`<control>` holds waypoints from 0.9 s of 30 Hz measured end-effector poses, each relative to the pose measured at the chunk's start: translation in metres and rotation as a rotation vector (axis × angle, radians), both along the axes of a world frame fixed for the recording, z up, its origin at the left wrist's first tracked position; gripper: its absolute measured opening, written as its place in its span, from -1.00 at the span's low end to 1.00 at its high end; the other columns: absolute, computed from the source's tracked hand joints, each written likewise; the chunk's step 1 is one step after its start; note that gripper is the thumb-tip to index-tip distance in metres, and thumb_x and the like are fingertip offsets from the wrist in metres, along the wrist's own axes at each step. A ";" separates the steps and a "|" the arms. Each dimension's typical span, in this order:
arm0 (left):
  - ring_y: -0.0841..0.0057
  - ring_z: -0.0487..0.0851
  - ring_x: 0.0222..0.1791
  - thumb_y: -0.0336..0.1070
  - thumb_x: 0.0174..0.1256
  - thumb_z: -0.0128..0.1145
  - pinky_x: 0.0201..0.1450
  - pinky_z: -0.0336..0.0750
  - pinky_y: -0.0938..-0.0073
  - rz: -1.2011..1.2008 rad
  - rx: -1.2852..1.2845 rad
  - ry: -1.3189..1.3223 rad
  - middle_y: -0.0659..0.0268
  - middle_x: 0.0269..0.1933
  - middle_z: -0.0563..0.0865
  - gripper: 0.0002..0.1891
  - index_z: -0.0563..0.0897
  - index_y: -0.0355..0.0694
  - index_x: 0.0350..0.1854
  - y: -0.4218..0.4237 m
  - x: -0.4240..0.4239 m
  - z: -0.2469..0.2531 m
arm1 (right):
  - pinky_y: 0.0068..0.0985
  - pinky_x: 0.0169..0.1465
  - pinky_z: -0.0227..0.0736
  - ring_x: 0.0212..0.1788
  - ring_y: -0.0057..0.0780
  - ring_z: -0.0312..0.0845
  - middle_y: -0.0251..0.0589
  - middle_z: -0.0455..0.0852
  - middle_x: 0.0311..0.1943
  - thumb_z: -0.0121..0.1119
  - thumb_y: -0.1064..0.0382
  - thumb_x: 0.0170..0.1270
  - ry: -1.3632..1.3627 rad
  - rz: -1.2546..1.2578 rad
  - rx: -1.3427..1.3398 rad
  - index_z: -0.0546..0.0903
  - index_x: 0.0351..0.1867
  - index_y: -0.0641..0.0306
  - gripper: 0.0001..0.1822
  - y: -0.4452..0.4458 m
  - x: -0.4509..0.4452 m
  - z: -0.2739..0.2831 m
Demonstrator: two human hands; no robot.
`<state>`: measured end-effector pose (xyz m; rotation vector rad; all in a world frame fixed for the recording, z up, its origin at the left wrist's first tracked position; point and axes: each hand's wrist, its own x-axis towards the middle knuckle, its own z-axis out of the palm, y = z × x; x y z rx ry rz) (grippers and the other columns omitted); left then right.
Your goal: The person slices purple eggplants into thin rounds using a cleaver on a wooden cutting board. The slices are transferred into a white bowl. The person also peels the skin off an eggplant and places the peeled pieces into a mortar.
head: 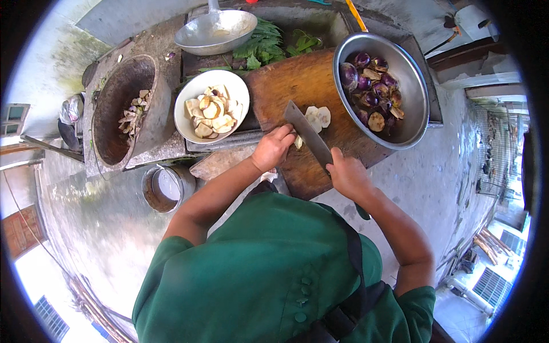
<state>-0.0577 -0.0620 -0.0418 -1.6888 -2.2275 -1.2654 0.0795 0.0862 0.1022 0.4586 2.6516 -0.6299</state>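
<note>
My right hand [349, 173] grips a broad cleaver [312, 138], its blade slanting across the wooden cutting board [274, 92]. Close against the blade's left side, my left hand [275, 146] has its fingertips curled down on the board, where a pale cut piece [299, 141] shows beside them. Whatever lies under those fingers is mostly hidden. Just right of the blade rest several pale eggplant slices [317, 117]. A white bowl [184, 92] left of the board holds many cut eggplant slices [212, 112]. At right, a steel basin [414, 92] contains purple eggplants [369, 99] in dark water.
A deep worn pot [161, 113] with scraps [136, 111] stands far left, above a metal bucket [184, 182] on the floor. Behind the bowl sits a metal wok [216, 32] beside green leaves [263, 43]. The basin overlaps the board's right side.
</note>
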 end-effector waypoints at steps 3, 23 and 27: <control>0.19 0.60 -0.24 -0.55 -0.10 0.08 -0.23 0.54 0.36 0.021 0.037 -0.030 0.08 -0.13 0.56 -0.81 0.55 -0.32 -0.34 0.001 0.001 0.007 | 0.03 -0.35 0.32 -0.44 0.19 0.51 0.18 0.58 -0.57 0.01 0.26 0.21 -0.036 0.007 0.017 0.28 -0.24 0.31 -0.78 0.001 -0.001 0.000; 0.18 0.60 -0.25 -0.55 -0.08 0.11 -0.24 0.54 0.36 0.027 0.042 -0.047 0.08 -0.13 0.55 -0.78 0.59 -0.29 -0.29 0.000 0.000 0.004 | 0.02 -0.30 0.37 -0.41 0.14 0.55 0.16 0.58 -0.57 -0.04 0.36 0.16 -0.106 0.010 0.059 0.30 -0.25 0.31 -0.84 -0.007 -0.009 0.002; 0.19 0.61 -0.24 -0.56 -0.09 0.11 -0.24 0.54 0.36 0.017 0.049 -0.044 0.09 -0.13 0.56 -0.75 0.59 -0.27 -0.28 0.000 0.001 0.005 | -0.01 -0.33 0.39 -0.44 0.10 0.56 0.12 0.59 -0.59 -0.03 0.35 0.15 0.005 0.028 0.098 0.31 -0.25 0.32 -0.83 -0.014 -0.028 -0.045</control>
